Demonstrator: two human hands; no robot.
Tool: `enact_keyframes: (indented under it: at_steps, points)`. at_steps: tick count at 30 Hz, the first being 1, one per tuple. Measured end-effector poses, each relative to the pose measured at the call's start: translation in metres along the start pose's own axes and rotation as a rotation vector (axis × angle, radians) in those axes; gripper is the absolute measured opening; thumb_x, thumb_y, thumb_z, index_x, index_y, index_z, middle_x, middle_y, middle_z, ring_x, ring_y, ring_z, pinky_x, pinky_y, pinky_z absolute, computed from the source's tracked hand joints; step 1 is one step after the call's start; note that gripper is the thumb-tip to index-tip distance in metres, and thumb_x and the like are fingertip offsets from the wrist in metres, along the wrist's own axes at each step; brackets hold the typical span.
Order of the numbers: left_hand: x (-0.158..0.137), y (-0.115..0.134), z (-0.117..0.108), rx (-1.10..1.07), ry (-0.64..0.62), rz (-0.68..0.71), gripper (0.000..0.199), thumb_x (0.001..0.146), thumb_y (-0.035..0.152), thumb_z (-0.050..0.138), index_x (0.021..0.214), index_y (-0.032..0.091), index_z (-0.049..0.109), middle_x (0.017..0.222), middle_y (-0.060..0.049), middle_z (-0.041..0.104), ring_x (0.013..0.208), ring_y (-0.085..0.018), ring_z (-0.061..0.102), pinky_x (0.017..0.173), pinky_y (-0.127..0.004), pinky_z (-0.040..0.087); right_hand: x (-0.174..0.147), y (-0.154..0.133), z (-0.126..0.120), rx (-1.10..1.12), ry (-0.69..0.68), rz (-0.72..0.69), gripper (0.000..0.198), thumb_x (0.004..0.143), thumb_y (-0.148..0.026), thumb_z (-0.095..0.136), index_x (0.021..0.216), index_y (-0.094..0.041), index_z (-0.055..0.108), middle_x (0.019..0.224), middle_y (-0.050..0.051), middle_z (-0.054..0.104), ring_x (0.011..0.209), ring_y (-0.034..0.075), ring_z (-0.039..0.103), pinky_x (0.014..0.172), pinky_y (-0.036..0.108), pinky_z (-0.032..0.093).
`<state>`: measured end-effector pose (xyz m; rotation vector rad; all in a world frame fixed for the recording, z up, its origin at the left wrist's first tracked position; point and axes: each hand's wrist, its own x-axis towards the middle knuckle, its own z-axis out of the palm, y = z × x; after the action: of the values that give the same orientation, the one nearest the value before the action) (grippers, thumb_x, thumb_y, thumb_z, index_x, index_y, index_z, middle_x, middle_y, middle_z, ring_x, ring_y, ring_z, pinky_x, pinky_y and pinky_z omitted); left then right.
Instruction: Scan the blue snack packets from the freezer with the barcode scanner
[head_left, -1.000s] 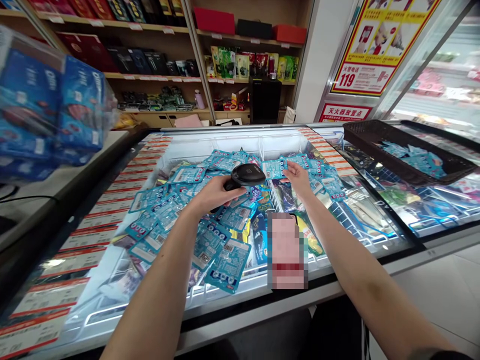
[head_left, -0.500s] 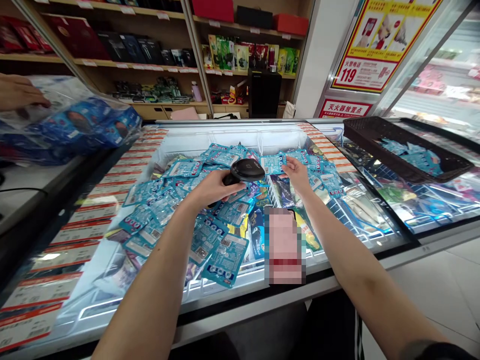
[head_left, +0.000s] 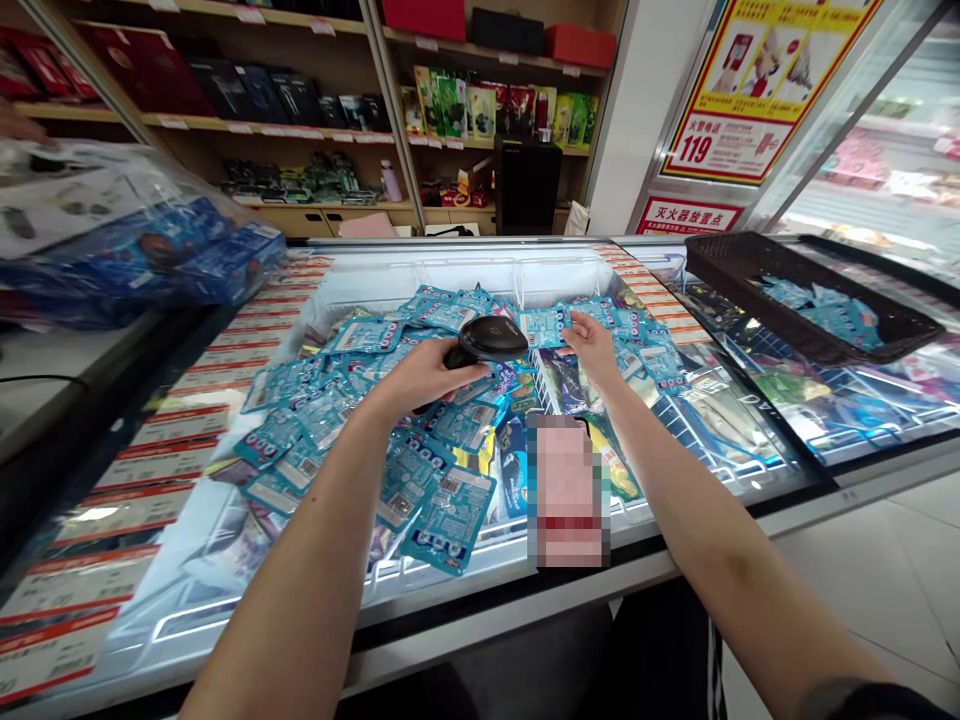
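Note:
My left hand (head_left: 429, 376) is wrapped round the handle of a black barcode scanner (head_left: 491, 338), its head pointing right. A blue snack packet (head_left: 544, 328) is pinched in my right hand (head_left: 592, 346), its left end close to the scanner's head. Under my left arm many similar blue packets (head_left: 450, 515) lie spread over the freezer's glass top, with printed barcodes showing on several. More blue packets (head_left: 660, 360) lie just right of my right hand. A phone (head_left: 568, 490), its screen blurred out, lies on the glass near the front edge between my forearms.
A brown basket (head_left: 810, 345) with some blue packets stands at the right. On the left, a co-worker's hand (head_left: 22, 125) is at a clear plastic bag (head_left: 142, 235) of blue boxes. Price labels (head_left: 161, 460) line the glass. Stocked shelves (head_left: 300, 130) stand behind the freezer.
At the left, the plastic bag has shifted and opened out, and the co-worker's hand has moved up and left. My hands, the scanner and the pinched packet stay practically still.

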<state>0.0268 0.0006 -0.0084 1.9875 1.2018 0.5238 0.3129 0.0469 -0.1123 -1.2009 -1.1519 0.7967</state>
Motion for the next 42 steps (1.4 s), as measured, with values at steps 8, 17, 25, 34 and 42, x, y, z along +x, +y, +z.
enact_keyframes:
  at_steps: [8,17,25,34,42]
  points:
    - [0.0,-0.001,0.001,-0.021,0.032,0.002,0.034,0.076,0.053,0.062,0.073,0.02,0.056,0.05,0.0,0.056,0.046,-0.016,0.052,0.049,-0.027,0.037,-0.002,-0.006,0.001,-0.003,0.01,0.013,0.062,0.071,-0.043,0.067,0.127,-0.017,0.057,0.109,0.008,0.067,0.082,0.021,0.067,0.07,0.04,0.063]
    - [-0.001,-0.001,0.0,-0.053,0.073,0.007,0.033,0.077,0.051,0.062,0.075,0.018,0.056,0.053,0.001,0.056,0.046,-0.013,0.051,0.05,-0.026,0.038,-0.01,-0.023,-0.001,-0.246,0.059,-0.169,0.056,0.085,-0.044,0.053,0.135,-0.018,0.048,0.1,0.01,0.063,0.079,0.022,0.064,0.074,0.043,0.058]
    - [-0.002,-0.001,-0.002,-0.043,0.182,0.006,0.033,0.077,0.049,0.062,0.076,0.017,0.056,0.051,0.001,0.054,0.047,-0.013,0.05,0.048,-0.025,0.036,-0.006,-0.047,-0.028,-0.77,0.352,-0.276,0.043,0.086,-0.019,0.038,0.125,-0.011,0.055,0.116,0.018,0.064,0.109,0.03,0.058,0.099,0.048,0.042]
    - [-0.007,-0.001,-0.009,-0.118,0.282,0.012,0.032,0.077,0.049,0.061,0.073,0.017,0.054,0.051,0.001,0.053,0.045,-0.012,0.047,0.047,-0.024,0.036,-0.004,-0.027,-0.045,-1.003,0.434,-0.186,0.043,0.086,-0.017,0.038,0.12,-0.005,0.059,0.104,0.022,0.063,0.107,0.034,0.052,0.096,0.053,0.038]
    - [-0.017,-0.003,-0.019,-0.102,0.452,0.013,0.03,0.075,0.046,0.062,0.076,0.016,0.058,0.056,-0.001,0.058,0.047,-0.012,0.05,0.047,-0.023,0.038,-0.015,-0.04,-0.024,-1.073,0.392,-0.286,0.039,0.088,-0.024,0.046,0.122,-0.015,0.061,0.126,0.018,0.056,0.119,0.037,0.042,0.096,0.056,0.034]
